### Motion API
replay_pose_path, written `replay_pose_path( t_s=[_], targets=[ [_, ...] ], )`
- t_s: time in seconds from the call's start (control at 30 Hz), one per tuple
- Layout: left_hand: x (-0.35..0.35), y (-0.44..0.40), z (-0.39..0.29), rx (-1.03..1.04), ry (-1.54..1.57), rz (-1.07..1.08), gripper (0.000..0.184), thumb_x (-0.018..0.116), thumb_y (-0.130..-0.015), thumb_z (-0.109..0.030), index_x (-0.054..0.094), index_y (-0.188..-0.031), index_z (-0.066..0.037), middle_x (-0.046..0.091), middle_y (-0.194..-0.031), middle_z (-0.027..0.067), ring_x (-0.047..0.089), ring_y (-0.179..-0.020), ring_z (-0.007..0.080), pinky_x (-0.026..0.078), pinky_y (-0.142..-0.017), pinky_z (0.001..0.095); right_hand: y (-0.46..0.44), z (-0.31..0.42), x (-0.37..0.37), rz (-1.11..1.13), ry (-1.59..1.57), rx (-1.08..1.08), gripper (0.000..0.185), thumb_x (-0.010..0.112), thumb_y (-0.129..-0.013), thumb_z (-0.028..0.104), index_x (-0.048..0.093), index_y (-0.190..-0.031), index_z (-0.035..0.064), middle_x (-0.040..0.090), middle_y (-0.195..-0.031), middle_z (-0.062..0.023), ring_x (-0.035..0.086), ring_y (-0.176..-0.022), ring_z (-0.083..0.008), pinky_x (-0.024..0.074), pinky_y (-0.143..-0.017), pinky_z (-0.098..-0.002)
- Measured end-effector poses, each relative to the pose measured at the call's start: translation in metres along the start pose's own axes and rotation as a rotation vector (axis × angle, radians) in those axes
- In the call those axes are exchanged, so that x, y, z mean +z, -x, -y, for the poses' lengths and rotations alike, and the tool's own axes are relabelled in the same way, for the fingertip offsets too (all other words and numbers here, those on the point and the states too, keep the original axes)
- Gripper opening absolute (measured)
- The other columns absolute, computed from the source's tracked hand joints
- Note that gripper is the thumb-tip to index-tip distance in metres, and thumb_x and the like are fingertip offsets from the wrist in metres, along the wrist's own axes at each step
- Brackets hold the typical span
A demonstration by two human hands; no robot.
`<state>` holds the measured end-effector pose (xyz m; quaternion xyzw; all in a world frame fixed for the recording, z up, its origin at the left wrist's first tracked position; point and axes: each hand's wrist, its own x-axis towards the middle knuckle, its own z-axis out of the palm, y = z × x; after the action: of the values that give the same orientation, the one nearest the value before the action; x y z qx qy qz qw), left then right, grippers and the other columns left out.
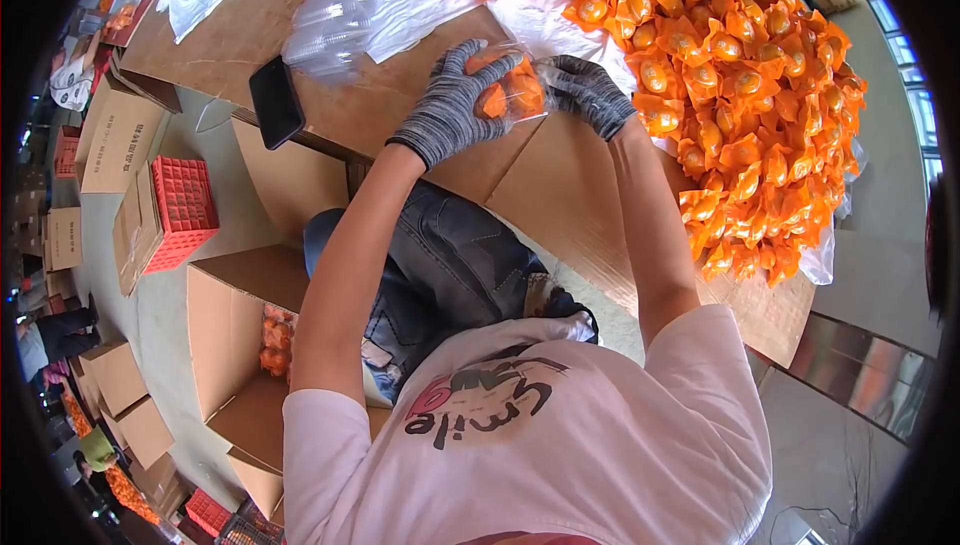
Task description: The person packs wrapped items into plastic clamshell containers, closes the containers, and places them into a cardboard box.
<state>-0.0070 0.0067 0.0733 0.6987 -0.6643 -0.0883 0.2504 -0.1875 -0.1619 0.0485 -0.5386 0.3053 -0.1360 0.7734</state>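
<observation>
Fruit pack (527, 93) held above the surface (530, 177), in from its near edge.
Our left hand (455, 103) grips the pack's left side; our right hand (590, 97) bends its fingers at the opposite side, whether pinching we cannot tell. Left along the near edge we see a black phone (275, 103).

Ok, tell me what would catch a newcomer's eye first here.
Probably the big, bright heap of orange-wrapped pieces at the upper right of the view. Near top centre, the gray-gloved left grip holds a clear pack of orange pieces, with the right grip at its side. A red crate also stands out at the left.
</observation>
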Motion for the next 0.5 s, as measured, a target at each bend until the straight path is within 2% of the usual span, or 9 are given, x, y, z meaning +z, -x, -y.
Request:
replay_pose_path(
  t_s=[0.07, 0.13, 0.23, 0.3, 0.4, 0.5],
  targets=[
    [-0.002, 0.000, -0.002, -0.024, 0.021, 0.009, 0.084, 0.079, -0.066, -0.038, 0.039, -0.139, -0.029, 0.024, -0.143, 0.0180, 0.029, -0.131, 0.0381, 0.028, -0.109, 0.0437, 0.008, 0.004, -0.001, 0.035, -0.114, 0.010, 0.032, 0.066, -0.086, 0.013, 0.060, -0.115, 0.0018, 0.064, -0.106, -0.0040, 0.061, -0.096, -0.0131, 0.0520, -0.081, -0.0245],
    [-0.001, -0.002, -0.002, -0.047, 0.031, 0.005, 0.085, 0.080, -0.066, -0.039, 0.038, -0.139, -0.027, 0.024, -0.143, 0.0176, 0.028, -0.131, 0.0376, 0.028, -0.109, 0.0433, 0.013, 0.006, 0.006, 0.038, -0.061, -0.019, 0.030, 0.064, -0.086, 0.011, 0.060, -0.114, 0.0019, 0.063, -0.107, -0.0032, 0.060, -0.096, -0.0121, 0.0509, -0.083, -0.0242],
    [0.004, 0.000, -0.005, -0.099, 0.053, 0.000, 0.088, 0.080, -0.065, -0.041, 0.037, -0.140, -0.025, 0.023, -0.143, 0.0166, 0.026, -0.132, 0.0366, 0.027, -0.110, 0.0428, 0.005, 0.005, 0.013, -0.121, 0.139, -0.021, 0.023, 0.063, -0.085, 0.005, 0.064, -0.108, 0.0021, 0.065, -0.097, -0.0034, 0.062, -0.081, -0.0111, 0.0528, -0.073, -0.0229],
    [0.006, 0.001, -0.005, -0.124, 0.059, -0.015, 0.090, 0.081, -0.064, -0.042, 0.037, -0.140, -0.023, 0.023, -0.144, 0.0160, 0.025, -0.132, 0.0361, 0.026, -0.110, 0.0426, -0.002, 0.001, 0.012, -0.133, 0.125, -0.028, 0.021, 0.063, -0.085, 0.004, 0.065, -0.106, 0.0016, 0.066, -0.093, -0.0033, 0.061, -0.075, -0.0107, 0.0531, -0.068, -0.0228],
    [0.007, 0.001, -0.004, -0.114, 0.042, -0.047, 0.093, 0.082, -0.062, -0.043, 0.037, -0.140, -0.021, 0.023, -0.144, 0.0154, 0.024, -0.133, 0.0354, 0.026, -0.110, 0.0422, -0.008, 0.002, 0.009, -0.097, 0.230, -0.089, 0.021, 0.063, -0.085, 0.005, 0.065, -0.106, 0.0008, 0.066, -0.093, -0.0033, 0.061, -0.075, -0.0106, 0.0534, -0.068, -0.0236],
    [0.006, 0.001, -0.004, -0.106, 0.015, -0.033, 0.093, 0.082, -0.062, -0.042, 0.037, -0.140, -0.022, 0.023, -0.144, 0.0151, 0.025, -0.133, 0.0352, 0.026, -0.110, 0.0414, 0.000, 0.016, 0.008, 0.027, 0.333, -0.117, 0.030, 0.064, -0.086, 0.009, 0.060, -0.114, -0.0012, 0.065, -0.095, -0.0040, 0.062, -0.079, -0.0102, 0.0517, -0.074, -0.0229]
  ],
)
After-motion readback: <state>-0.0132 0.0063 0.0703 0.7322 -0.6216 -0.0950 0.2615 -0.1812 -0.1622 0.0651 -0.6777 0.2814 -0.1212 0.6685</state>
